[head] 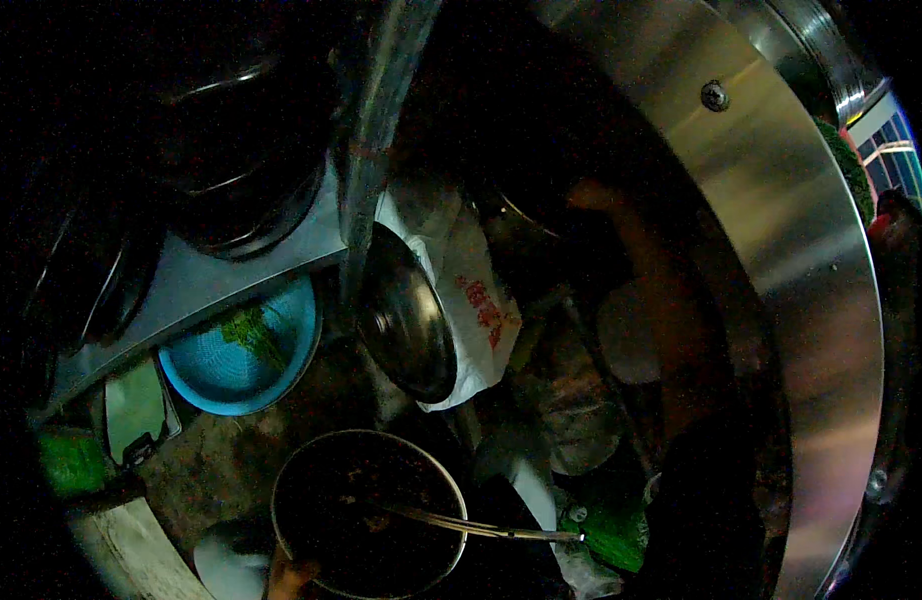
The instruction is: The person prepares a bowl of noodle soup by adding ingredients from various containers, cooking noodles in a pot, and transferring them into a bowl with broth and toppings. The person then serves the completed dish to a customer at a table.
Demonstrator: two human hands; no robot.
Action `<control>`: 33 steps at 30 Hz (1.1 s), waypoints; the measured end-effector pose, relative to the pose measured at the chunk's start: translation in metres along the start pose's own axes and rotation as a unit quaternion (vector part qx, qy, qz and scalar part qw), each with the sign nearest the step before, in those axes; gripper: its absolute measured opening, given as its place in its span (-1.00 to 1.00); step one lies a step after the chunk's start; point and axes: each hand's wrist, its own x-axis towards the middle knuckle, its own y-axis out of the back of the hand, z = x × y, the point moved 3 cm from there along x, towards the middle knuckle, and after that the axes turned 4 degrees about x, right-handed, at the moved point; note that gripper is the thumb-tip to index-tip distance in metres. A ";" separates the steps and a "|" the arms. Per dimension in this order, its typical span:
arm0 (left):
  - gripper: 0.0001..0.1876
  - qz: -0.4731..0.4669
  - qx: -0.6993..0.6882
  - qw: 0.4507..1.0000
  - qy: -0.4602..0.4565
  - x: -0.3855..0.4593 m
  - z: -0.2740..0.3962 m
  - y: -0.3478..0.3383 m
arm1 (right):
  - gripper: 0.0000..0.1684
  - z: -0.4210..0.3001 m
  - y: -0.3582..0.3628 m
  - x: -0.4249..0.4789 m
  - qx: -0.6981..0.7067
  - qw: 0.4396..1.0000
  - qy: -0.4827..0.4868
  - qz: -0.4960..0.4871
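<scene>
A wide dark pot or bowl [371,555] stands low in the picture. My left hand [290,576] grips its near-left rim, with only part of the hand showing. A long thin utensil handle [498,531] rests across the pot's right rim and runs out to the right. My right hand [596,196] is dim, at the end of an arm reaching up the picture. Close to it shows the thin bright rim of a dark vessel [530,216]. Deep shadow hides the fingers, so I cannot tell whether they hold it.
A stainless-steel counter edge [828,315] curves down the right. A round metal lid [408,315] leans against a white sack [476,322] with red printing. Leafy greens [251,330] lie in a blue basin [240,401] below a grey shelf [206,277] of dark pots [236,180]. A pipe [382,105] drops from above.
</scene>
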 end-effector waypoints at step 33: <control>-0.08 -0.271 0.192 0.930 -0.158 0.025 0.185 -0.190 | -0.57 0.006 0.075 -0.091 0.018 0.999 -0.016 -0.046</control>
